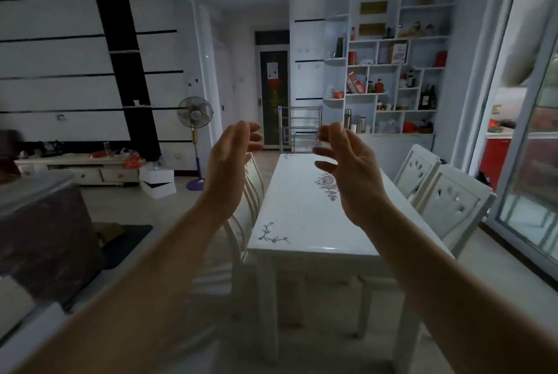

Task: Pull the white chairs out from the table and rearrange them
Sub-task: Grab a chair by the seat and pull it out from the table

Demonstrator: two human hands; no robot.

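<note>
Dim white room, with a long white desk (pixel 302 207) in the middle. Four white chairs sit at it. Two are on the right: the near right chair (pixel 453 204) and the far right chair (pixel 418 168). Two more are on the left, the near left chair (pixel 237 234) and the far left chair (pixel 256 189), partly hidden by an arm. All four look pushed in close to the desk, with their backs near its edge. So I think no chair is pulled out yet, and the whole job is left to do.

The left grip (pixel 229 162) and the right grip (pixel 353 168) are both up in the air over the desk. Their fingers are loose and a little bent. They hold nothing and touch nothing. They are near each other, palms facing in.

Far behind the desk is a shelf (pixel 392 71) full of bottles and boxes. A fan (pixel 194 115) stands far on the left. A glass door (pixel 531 162) is on the right.
</note>
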